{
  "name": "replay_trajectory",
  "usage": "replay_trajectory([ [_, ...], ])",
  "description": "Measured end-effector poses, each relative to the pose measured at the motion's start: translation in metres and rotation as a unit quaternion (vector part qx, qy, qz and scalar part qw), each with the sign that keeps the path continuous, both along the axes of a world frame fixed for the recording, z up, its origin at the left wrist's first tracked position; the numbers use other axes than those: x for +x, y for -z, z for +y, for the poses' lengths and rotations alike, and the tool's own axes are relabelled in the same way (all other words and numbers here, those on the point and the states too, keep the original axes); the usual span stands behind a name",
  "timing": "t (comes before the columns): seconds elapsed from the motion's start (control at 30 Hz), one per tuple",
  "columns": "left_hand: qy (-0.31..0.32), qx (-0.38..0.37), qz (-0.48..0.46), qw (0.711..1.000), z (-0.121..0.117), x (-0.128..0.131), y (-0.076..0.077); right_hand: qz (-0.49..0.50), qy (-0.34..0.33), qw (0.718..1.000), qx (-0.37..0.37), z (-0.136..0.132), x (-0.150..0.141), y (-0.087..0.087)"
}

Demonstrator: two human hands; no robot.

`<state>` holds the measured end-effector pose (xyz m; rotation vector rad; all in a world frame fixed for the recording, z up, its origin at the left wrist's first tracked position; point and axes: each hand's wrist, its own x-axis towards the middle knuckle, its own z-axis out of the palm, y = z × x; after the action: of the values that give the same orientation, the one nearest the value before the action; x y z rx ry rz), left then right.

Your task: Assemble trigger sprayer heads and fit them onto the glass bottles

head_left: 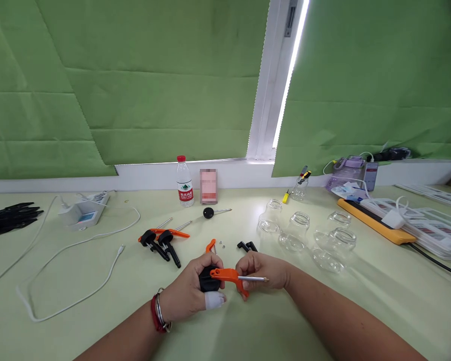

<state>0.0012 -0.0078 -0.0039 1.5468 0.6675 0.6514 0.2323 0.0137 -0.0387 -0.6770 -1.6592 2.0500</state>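
Note:
My left hand [190, 288], with a white wrap on its thumb, is closed around a round black cap [207, 281]. Closed fingers of my right hand [261, 268] grip a curved orange lever [227, 274], whose holed end lies against the cap. A thin metal rod [253, 278] extends right from the cap and lever; how they join is partly hidden. Just beyond my hands lie another orange lever [211, 245], small metal nuts [223, 246] and black angled nozzles [248, 246]. Farther left, two black pump heads [161, 244] with rods rest by orange levers [178, 233].
A black cap with a rod [209, 213] lies ahead, before a water bottle [185, 185] and a phone-like pink panel [209, 186]. Several clear glass jars [295, 233] stand right. A white cable [97, 235] loops across the left; an orange power strip [376, 220] is far right.

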Motion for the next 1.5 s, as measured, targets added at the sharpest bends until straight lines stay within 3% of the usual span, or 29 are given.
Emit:
replay_trajectory([
  [0.27,0.034,0.001,-0.015,0.999,-0.003,0.003,-0.004,-0.021,-0.01,1.0,-0.016,-0.004,-0.012,-0.002],
  [0.47,0.007,-0.113,-0.089,0.99,-0.006,0.007,0.0,-0.054,-0.007,0.998,0.008,-0.005,-0.013,-0.001],
  [0.6,-0.05,-0.133,-0.161,0.977,0.0,0.003,-0.002,-0.111,0.106,0.98,0.125,-0.006,-0.016,-0.005],
  [0.67,-0.091,-0.129,-0.207,0.965,0.004,-0.001,-0.003,-0.154,0.186,0.94,0.241,-0.006,-0.02,-0.009],
  [0.73,-0.126,-0.128,-0.243,0.953,0.008,-0.003,-0.004,-0.208,0.21,0.88,0.372,-0.006,-0.024,-0.011],
  [0.83,-0.16,-0.14,-0.27,0.939,0.012,-0.003,-0.004,-0.301,0.148,0.786,0.519,-0.003,-0.031,-0.01],
  [0.93,-0.17,-0.152,-0.275,0.934,0.014,0.001,-0.002,-0.362,0.087,0.717,0.589,-0.001,-0.035,-0.004],
  [1.2,-0.164,-0.18,-0.281,0.928,0.013,0.004,0.001,-0.376,0.027,0.625,0.684,-0.003,-0.029,-0.006],
  [1.4,-0.173,-0.177,-0.292,0.924,0.015,0.003,0.002,-0.374,-0.035,0.536,0.756,-0.015,-0.032,-0.011],
  [1.5,-0.169,-0.178,-0.291,0.925,0.016,0.004,0.004,-0.374,-0.044,0.509,0.774,-0.022,-0.036,-0.015],
])
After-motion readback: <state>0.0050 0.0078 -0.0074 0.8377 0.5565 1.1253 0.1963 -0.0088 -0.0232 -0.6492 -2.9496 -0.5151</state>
